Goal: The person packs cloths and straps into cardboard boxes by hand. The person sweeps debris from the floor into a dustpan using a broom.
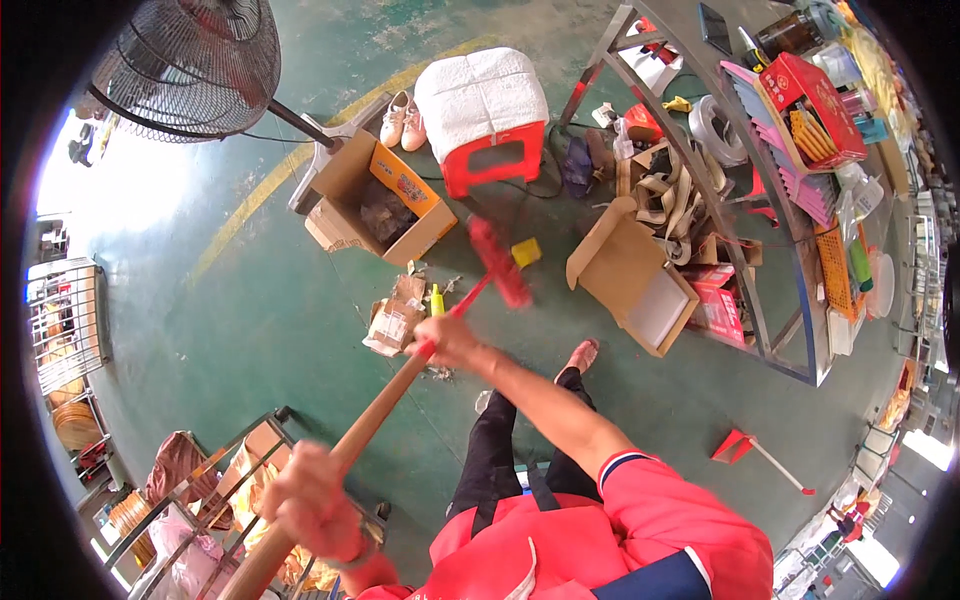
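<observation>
Both my hands grip a long-handled broom. My right hand (450,341) is closed around the red part of the handle, nearer the head. Lower left, my left hand (311,502) is wrapped around the thick wooden handle (386,394); it looks blurred. The red broom head (499,262) is over the green floor, beside a yellow block-like object (526,253). Left of the handle lie torn brown cardboard (397,319), small debris and a yellow-green bottle (437,300). An open carton (382,206) with dark contents stands beyond.
A red stool (495,157) with a white cover, white shoes (403,121) and a caged fan (202,67) stand ahead. At right are an open cardboard box (637,285), a loaded metal-framed table (780,165) and a red dustpan (733,446). A metal rack (199,525) is lower left.
</observation>
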The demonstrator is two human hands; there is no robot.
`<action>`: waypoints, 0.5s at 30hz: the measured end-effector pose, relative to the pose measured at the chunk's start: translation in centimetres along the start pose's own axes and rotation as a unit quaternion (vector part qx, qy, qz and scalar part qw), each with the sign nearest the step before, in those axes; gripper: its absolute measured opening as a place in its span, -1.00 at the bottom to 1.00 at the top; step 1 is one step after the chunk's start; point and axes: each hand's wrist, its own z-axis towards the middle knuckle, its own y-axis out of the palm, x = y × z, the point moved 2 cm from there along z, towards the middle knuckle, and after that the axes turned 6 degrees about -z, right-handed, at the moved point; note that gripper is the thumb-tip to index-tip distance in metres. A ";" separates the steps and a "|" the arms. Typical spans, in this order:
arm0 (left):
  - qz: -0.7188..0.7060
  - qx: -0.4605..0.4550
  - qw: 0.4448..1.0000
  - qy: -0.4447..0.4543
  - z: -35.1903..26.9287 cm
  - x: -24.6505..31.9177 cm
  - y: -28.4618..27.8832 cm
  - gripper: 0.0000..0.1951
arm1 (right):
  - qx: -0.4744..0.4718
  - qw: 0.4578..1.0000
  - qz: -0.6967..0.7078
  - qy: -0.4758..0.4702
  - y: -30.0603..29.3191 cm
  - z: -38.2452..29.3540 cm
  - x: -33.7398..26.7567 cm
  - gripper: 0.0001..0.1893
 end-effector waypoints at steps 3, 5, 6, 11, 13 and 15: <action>-0.037 -0.016 0.996 0.085 1.5 4.5 -1.3 -0.67 | -0.062 0.997 0.032 -0.045 -0.6 0.7 -6.7 -0.71; -0.108 -0.158 0.976 0.108 2.7 6.7 -0.6 -0.68 | 0.030 0.997 0.054 -0.056 -2.1 1.0 -9.1 -0.70; -0.103 -0.156 0.976 0.108 3.1 6.8 -0.6 -0.68 | 0.074 0.994 0.044 -0.066 -3.4 1.2 -9.4 -0.69; -0.081 -0.027 0.995 0.060 4.3 4.1 0.6 -0.66 | 0.128 0.991 -0.045 -0.010 -11.8 4.0 -4.8 -0.71; -0.043 0.071 0.997 -0.004 4.2 -2.0 2.0 -0.72 | 0.156 0.981 -0.119 0.002 -14.0 4.7 1.6 -0.72; 0.030 0.047 0.993 -0.106 5.7 -7.7 5.6 -0.70 | 0.138 0.980 -0.138 0.026 -15.1 5.0 8.4 -0.72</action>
